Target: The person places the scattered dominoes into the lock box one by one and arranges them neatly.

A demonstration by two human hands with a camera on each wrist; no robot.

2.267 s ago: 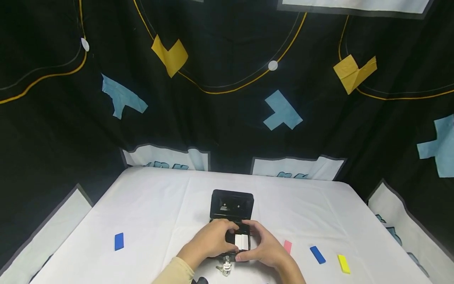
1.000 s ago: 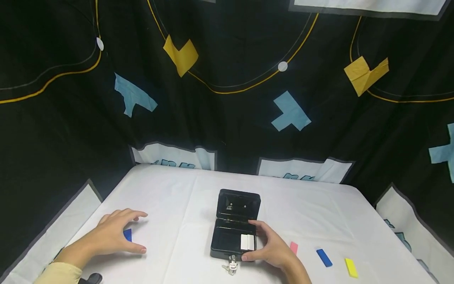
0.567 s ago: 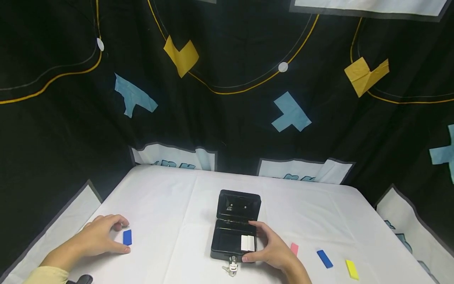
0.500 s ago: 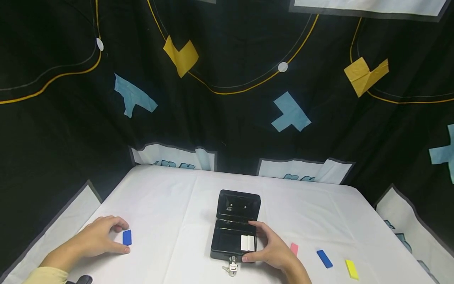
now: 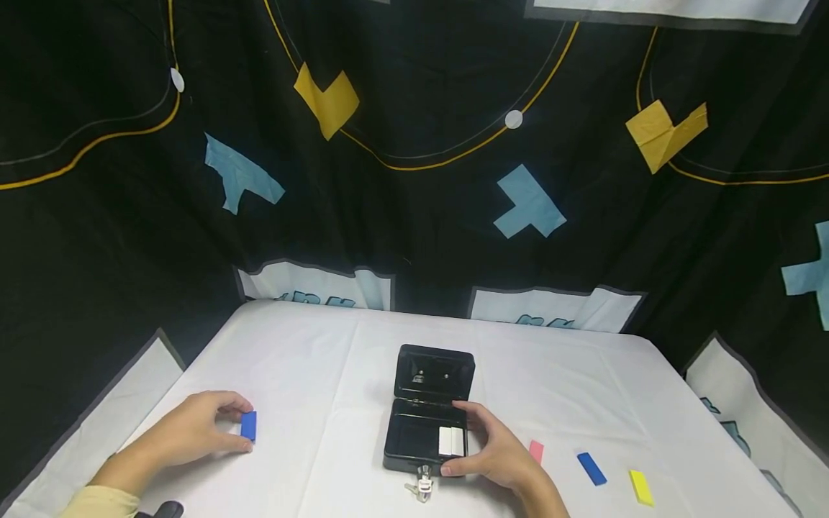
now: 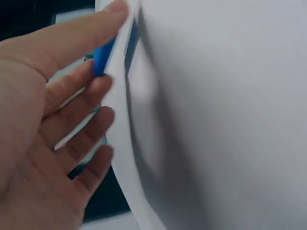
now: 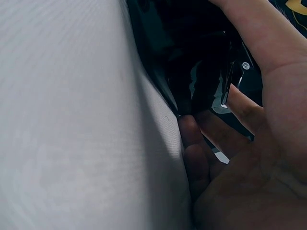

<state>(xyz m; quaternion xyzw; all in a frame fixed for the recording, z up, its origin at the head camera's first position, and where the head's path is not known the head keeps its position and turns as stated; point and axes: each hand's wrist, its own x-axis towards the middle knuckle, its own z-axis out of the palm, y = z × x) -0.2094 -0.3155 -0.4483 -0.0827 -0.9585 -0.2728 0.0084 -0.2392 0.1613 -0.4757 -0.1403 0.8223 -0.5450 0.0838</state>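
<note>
In the head view, my left hand (image 5: pixel 194 432) pinches a blue rectangular block (image 5: pixel 249 426) between thumb and fingertips at the left of the table. The left wrist view shows the block (image 6: pixel 104 58) edge-on, the other fingers loosely spread below it. My right hand (image 5: pixel 501 453) holds the right side of a small black cash box (image 5: pixel 409 437), thumb at its front corner and fingers at the back. Its lid (image 5: pixel 435 371) stands raised. Two white blocks (image 5: pixel 451 441) lie side by side inside, at the right. In the right wrist view, fingers curl against the glossy box wall (image 7: pixel 192 72).
A lock with keys (image 5: pixel 424 485) hangs at the box front. Right of my right hand lie a pink block (image 5: pixel 536 451), a second blue block (image 5: pixel 591 469) and a yellow block (image 5: pixel 641 488). A black curtain (image 5: pixel 421 230) closes off the table's far side.
My left hand has left the box, reached to the left and taken hold of the blue block, which has since shifted slightly right and up. My right hand has stayed on the box.
</note>
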